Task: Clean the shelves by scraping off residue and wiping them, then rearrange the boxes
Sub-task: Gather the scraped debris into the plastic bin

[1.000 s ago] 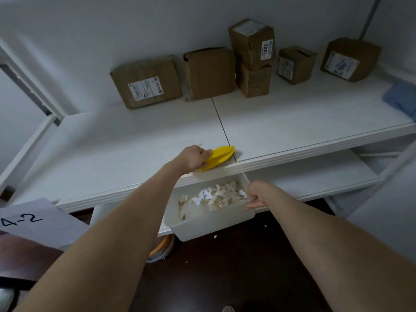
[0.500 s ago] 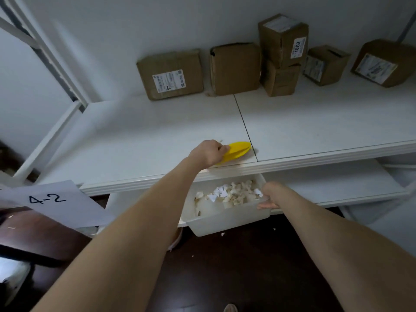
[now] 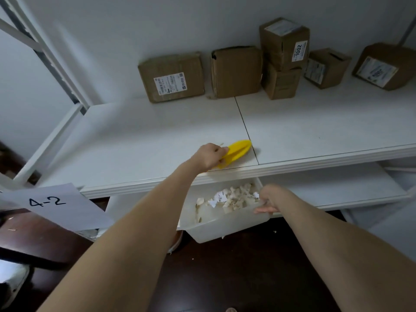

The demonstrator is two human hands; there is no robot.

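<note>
My left hand [image 3: 208, 156] grips a yellow plastic scraper [image 3: 237, 150], whose blade lies on the white shelf [image 3: 146, 140] close to the front edge, beside the seam between two boards. Just below that edge my right hand [image 3: 269, 199] holds the rim of a white plastic bin [image 3: 225, 224] with white and beige scraps piled inside. Several brown cardboard boxes stand along the back wall: a flat one [image 3: 172, 76], an upright one [image 3: 236, 72], a two-high stack [image 3: 282, 57] and two smaller labelled ones [image 3: 325, 67] [image 3: 382, 66].
A paper sheet marked "4-2" [image 3: 56, 204] sticks out at the lower left. White rack posts [image 3: 45, 55] rise at the left. A lower shelf [image 3: 337, 188] runs under the top one. Dark floor [image 3: 225, 278] with a few scraps lies below.
The view has swung left, so the boxes sit further right in the picture. The scraper has stayed near the seam by the front edge, and my right hand still holds the bin.
</note>
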